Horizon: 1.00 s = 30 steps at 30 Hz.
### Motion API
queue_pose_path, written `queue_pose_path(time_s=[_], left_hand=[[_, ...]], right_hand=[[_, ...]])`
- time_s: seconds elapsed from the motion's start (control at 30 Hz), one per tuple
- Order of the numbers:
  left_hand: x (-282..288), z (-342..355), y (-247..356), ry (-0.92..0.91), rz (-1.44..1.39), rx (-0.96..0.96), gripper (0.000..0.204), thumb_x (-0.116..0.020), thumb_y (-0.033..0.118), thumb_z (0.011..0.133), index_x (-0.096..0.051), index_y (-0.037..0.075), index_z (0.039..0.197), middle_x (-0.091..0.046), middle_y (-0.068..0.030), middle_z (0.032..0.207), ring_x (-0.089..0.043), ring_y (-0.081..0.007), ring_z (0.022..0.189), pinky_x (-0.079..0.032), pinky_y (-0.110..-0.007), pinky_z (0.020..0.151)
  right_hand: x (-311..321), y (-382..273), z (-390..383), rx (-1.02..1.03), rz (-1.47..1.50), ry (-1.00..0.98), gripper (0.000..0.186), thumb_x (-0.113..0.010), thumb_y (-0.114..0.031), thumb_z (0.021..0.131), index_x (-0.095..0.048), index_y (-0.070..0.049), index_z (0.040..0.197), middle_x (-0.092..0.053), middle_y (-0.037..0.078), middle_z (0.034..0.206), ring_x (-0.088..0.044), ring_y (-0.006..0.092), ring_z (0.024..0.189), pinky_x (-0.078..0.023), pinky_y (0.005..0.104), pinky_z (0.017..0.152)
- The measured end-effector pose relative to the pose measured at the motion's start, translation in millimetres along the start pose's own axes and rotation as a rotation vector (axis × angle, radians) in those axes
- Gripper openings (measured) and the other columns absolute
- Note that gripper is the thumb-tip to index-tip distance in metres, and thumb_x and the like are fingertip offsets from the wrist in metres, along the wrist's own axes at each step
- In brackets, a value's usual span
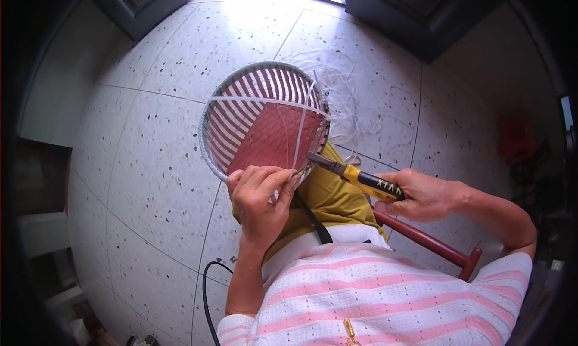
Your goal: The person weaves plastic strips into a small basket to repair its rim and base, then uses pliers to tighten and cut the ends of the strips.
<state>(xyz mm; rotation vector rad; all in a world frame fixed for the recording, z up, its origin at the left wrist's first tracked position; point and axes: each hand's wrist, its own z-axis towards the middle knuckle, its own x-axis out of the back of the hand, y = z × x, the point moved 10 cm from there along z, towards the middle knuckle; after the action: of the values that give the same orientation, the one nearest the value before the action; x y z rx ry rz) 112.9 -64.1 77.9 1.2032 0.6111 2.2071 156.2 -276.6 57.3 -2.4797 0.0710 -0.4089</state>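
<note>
A round woven basket [283, 126] in dark red and white, with a grey wrapped rim, rests against my lap with its open top facing me. My left hand [262, 198] is closed at the near rim, its thumb and forefinger pinching a pale plastic strip [301, 129] that runs across the basket's mouth. Another white strip [259, 99] crosses the mouth from side to side. My right hand [415, 195] grips the yellow and black handles of a pair of pliers [355, 174]. Their metal jaws touch or nearly touch the rim at the right; whether they bite on anything, I cannot tell.
A tangle of loose pale strips [349, 99] lies on the speckled tile floor [150, 147] beyond the basket. A dark red wooden bar [427, 240] sticks out beside my right hip. A black cable [206, 286] curves at lower left. Dark doors [415, 18] stand at the far side.
</note>
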Motion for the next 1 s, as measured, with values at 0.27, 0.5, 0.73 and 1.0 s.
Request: queue_pose_path(time_s=[0.27,0.5,0.73,1.0], left_hand=[[0.4,-1.6,-0.8,0.027,0.011,-0.008,0.009,-0.079,0.014,0.078,-0.074,0.009,0.084,-0.069,-0.0005,0.079,-0.06,-0.0169,0.073,-0.034,-0.034,0.078],[-1.2,-3.2,1.8,-0.006,0.015,0.002,0.009,-0.079,0.01,0.078,-0.074,0.006,0.085,-0.07,-0.004,0.082,-0.062,-0.019,0.078,-0.035,-0.034,0.08],[0.4,-0.2,2.9,-0.04,0.033,-0.008,0.01,-0.077,0.008,0.078,-0.074,0.005,0.087,-0.071,-0.0049,0.084,-0.064,-0.0196,0.081,-0.036,-0.035,0.083],[-1.4,-2.0,2.3,-0.046,0.039,-0.02,0.013,-0.075,0.007,0.077,-0.075,0.004,0.089,-0.072,-0.0069,0.085,-0.064,-0.0206,0.082,-0.036,-0.035,0.084]], right_hand=[[-23.4,3.7,3.1,-0.021,0.239,-0.169,0.042,-0.063,-0.04,0.097,-0.059,0.001,0.103,-0.068,0.009,0.088,-0.06,0.0135,0.075,-0.048,0.0338,0.061],[-33.2,-10.4,-7.3,0.028,0.188,-0.047,0.035,-0.059,-0.033,0.1,-0.057,0.002,0.099,-0.055,0.006,0.071,-0.053,0.016,0.066,-0.045,0.0377,0.061],[-43.3,-2.7,-13.1,0.036,0.197,-0.074,0.033,-0.059,-0.03,0.1,-0.058,0.003,0.096,-0.051,0.004,0.067,-0.048,0.0156,0.06,-0.042,0.0379,0.055],[-44.5,4.9,1.8,0.086,0.405,-0.035,0.037,-0.061,-0.034,0.099,-0.058,0.003,0.103,-0.06,0.005,0.075,-0.057,0.0122,0.064,-0.048,0.03,0.054]])
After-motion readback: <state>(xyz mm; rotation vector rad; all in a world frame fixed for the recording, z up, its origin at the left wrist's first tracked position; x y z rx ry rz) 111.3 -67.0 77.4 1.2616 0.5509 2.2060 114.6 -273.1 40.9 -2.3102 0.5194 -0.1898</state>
